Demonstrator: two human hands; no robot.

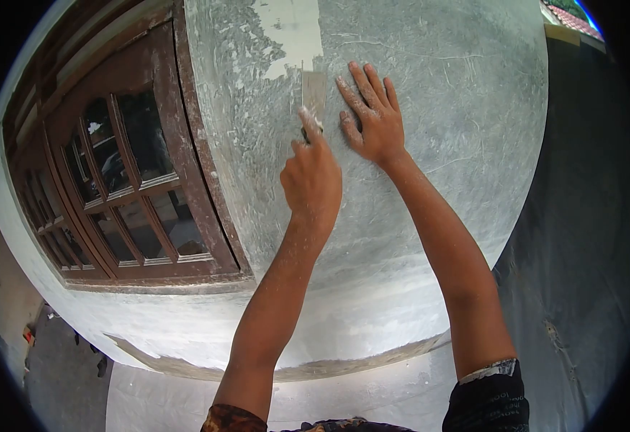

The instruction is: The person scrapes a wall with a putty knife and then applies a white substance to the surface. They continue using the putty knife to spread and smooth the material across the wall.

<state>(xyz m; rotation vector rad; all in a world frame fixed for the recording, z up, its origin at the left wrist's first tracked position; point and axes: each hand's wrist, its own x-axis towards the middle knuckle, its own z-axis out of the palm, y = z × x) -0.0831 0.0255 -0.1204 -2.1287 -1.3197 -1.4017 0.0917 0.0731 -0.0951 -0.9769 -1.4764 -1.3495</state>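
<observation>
My left hand point(312, 176) is closed around the handle of a flat scraper point(314, 92), its index finger stretched along the tool. The broad blade lies against the grey wall point(430, 93), just below a patch of white filler point(290, 32). The handle is mostly hidden by my fingers. To the right of the scraper, my right hand point(375, 119) rests on the wall with its fingers spread and nothing in it. White dust covers the fingers of both hands.
A brown wooden window point(135, 193) with several glass panes is set in the wall on the left. Below it the wall has a whitish band point(207, 324). A dark sheet point(581, 216) hangs at the right. Grey ground point(66, 367) shows at the lower left.
</observation>
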